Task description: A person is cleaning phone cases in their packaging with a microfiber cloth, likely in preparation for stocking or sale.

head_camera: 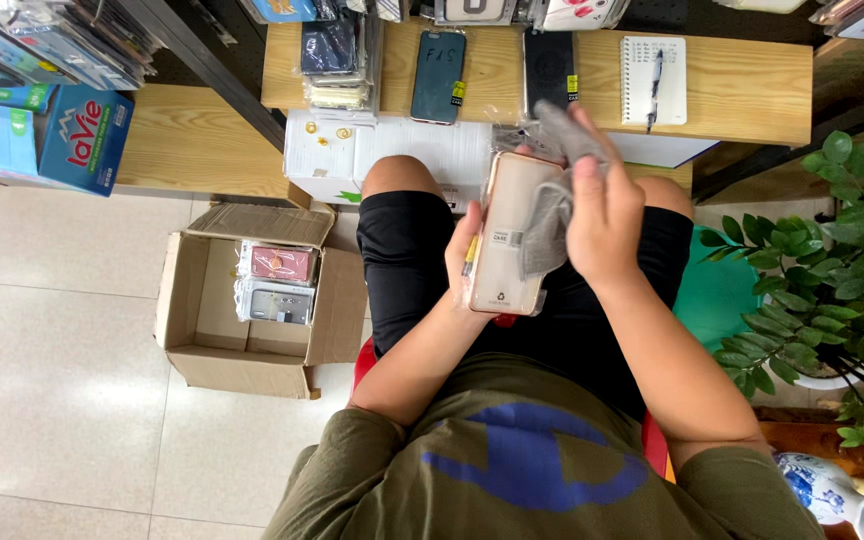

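We sit on a red stool (364,355) and look down over our olive-green shirt (512,470) and black shorts (407,260). Just above our lap, our left hand (464,250) holds a pale pink phone case in a clear plastic sleeve (508,235). The case stands almost upright with its flat face turned up to us, and the fingers (471,222) are closed around its left edge, so the face stays free. Our right hand (602,215) presses a grey cloth (550,225) on the right side of this face; its fingers are together and clamped on the cloth, which hangs partly over the case. It seems to us the case is held this way so that the cloth can rub the whole surface.

On the tiled floor (62,330) at our left stands an open brown cardboard box (202,355), its flaps folded out. Inside it lie two flat packets, a pink one (280,264) and under it a grey one (274,301), side by side near the far wall of the box; the rest of the box shows bare cardboard. At our right is a green leafy plant (842,250), and near it a white and blue ceramic vase (827,490).

Farther, past our knees, is a white box (392,155) below the wooden worktop (752,90). On the worktop lie a stack of cases in clear sleeves (337,60), a dark blue-grey phone case (438,77), a black phone case (549,68), and a white spiral notepad with a pen (653,80) resting on it. On the far left, a low wooden shelf (192,145) carries blue cartons (42,125).
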